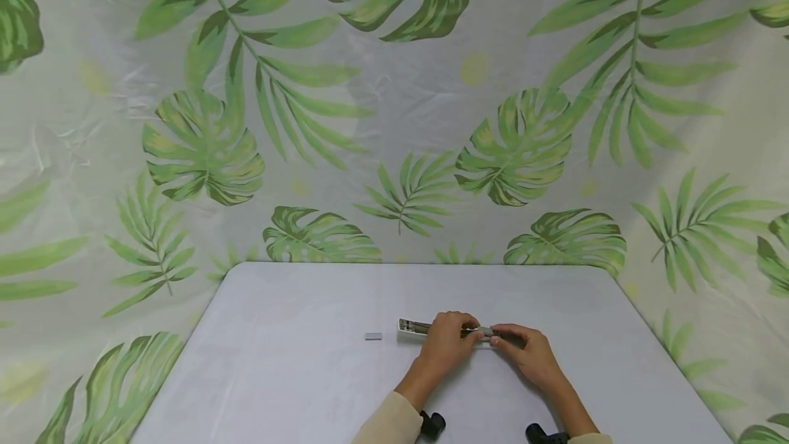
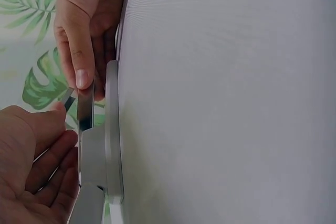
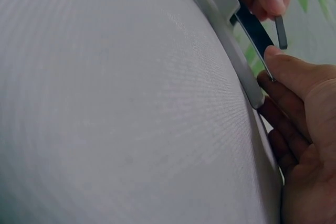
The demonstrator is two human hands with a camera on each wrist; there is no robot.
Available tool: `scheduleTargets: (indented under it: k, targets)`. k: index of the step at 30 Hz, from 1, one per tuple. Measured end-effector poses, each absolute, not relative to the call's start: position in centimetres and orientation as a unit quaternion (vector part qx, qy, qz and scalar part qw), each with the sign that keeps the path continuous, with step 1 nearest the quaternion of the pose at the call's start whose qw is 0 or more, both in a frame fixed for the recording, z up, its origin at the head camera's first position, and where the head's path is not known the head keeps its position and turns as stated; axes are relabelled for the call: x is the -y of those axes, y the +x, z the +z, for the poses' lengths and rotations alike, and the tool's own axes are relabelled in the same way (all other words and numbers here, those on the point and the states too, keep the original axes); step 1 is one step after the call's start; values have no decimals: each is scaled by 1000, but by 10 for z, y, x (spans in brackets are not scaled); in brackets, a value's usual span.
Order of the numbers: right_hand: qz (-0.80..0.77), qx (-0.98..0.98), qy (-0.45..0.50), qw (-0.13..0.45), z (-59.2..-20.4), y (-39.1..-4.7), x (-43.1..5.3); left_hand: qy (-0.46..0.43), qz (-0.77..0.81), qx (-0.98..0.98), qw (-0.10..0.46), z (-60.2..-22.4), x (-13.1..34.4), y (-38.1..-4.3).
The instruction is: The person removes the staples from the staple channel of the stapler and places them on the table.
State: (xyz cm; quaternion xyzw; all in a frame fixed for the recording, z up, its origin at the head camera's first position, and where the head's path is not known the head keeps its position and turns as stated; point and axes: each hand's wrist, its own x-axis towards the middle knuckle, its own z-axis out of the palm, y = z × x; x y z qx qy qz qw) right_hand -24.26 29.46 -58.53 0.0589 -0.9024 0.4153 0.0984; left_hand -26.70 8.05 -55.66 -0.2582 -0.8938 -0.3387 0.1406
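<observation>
A stapler [image 1: 411, 326] lies on the white table with its top swung open, head toward the left. My left hand [image 1: 445, 342] is over its middle and pinches a short strip of staples [image 3: 281, 32] between thumb and fingers, beside the metal magazine [image 3: 255, 31]. At the stapler's other end my right hand [image 1: 529, 355] grips the tip of the magazine, thumb on top and fingers below. The stapler's pale base [image 2: 112, 135] rests on the tabletop. In the head view the fingers cover part of the magazine.
Left of the stapler lies another small grey staple strip [image 1: 373, 336] on the white table [image 1: 277, 362]. A leaf-patterned curtain [image 1: 401, 122] hangs behind the table and along both sides. Dark wrist cameras are strapped to both wrists.
</observation>
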Motion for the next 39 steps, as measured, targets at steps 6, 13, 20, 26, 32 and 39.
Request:
scheduleTargets:
  k: [6, 13, 20, 26, 32, 39]
  targets:
    - [413, 903, 60, 100, -587, -244, -296, -259, -355, 887, 143, -557, -74, -266]
    - [410, 903, 69, 108, -589, -247, -298, -252, -364, 884, 148, -555, -65, -265]
    - [407, 904, 72, 106, -588, -248, -299, -261, -373, 878, 150, -551, -57, -263]
    - [402, 908, 66, 101, -589, -247, -298, -259, -373, 878, 152, -551, -48, -260]
    - [406, 906, 65, 98, -591, -245, -298, -257, -370, 875, 176, -549, -37, -259]
    - [403, 908, 61, 94, -590, -245, -296, -250, -377, 876, 166, -546, -24, -259]
